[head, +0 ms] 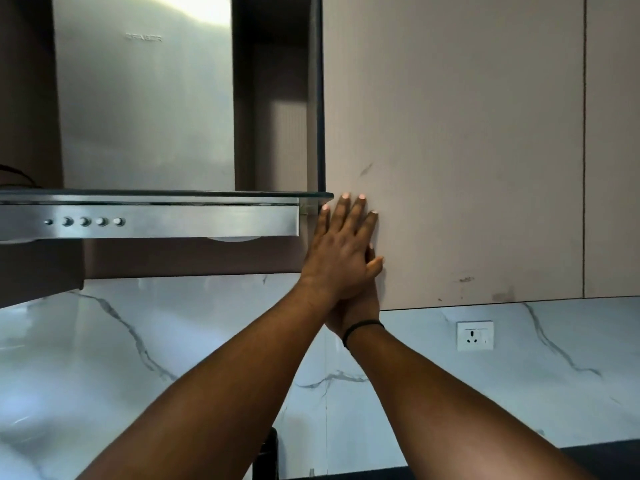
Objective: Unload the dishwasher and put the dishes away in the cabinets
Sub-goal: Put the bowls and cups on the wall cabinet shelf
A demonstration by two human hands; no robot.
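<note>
The upper cabinet door (450,150) stands shut, its beige face marked with scuffs near the lower edge. Both hands press against its lower left corner. The left hand (341,251) lies flat, fingers spread and extended upward, holding nothing. The right hand (360,292) sits beneath and partly behind the left, mostly hidden; its visible fingers appear extended against the door, and a black band (362,327) circles its wrist. No dishes are in view. Just left of the door, a steel range hood (149,221) projects, with a row of round buttons (85,222) on its front panel and a steel chimney (142,98) above. Below the cabinet, a white marbled backsplash (104,358) carries a white wall socket (475,336).
</note>
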